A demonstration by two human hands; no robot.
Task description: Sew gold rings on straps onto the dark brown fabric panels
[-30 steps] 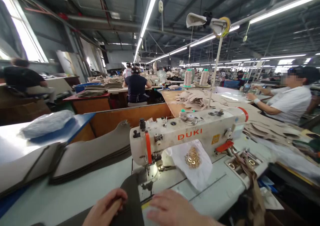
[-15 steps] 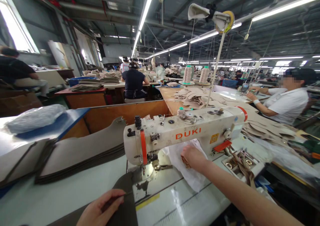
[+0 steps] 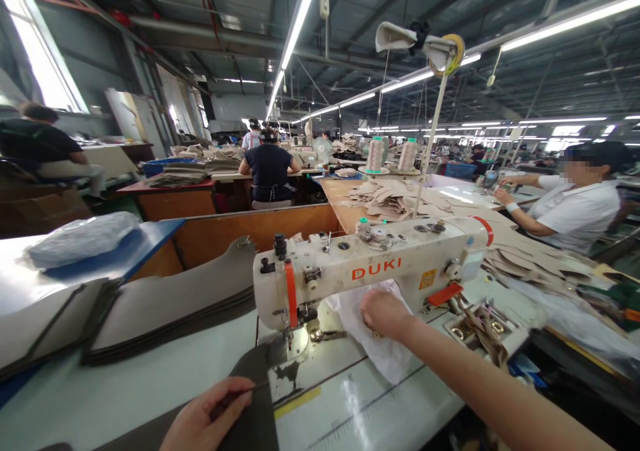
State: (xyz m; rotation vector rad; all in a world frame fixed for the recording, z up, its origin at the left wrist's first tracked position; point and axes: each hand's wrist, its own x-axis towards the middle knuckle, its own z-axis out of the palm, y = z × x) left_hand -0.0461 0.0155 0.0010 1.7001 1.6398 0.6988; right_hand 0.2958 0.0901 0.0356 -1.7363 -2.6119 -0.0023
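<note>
Table (image 3: 200,344), pale: bearing machine (image 3: 370,264), wht. sheet (image 3: 395,364). Rings (image 3: 376,334): lying on sheet, mostly under R hand (image 3: 385,314) (nearer); fingertips hidden, grip can't tell. L hand (image 3: 210,411): resting on dk. piece (image 3: 257,418), left of rings; pinch unclear. Piece: curved end pointing twd. machine.

Orange-red capitals (image 3: 377,269) reading "DUKI" stand on the long, scuffed white metal sewing machine (image 3: 345,280); the square yellow label (image 3: 427,280) to their right bears marks too small to read.

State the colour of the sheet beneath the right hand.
The sheet is white; it shows best in the head view.
</note>
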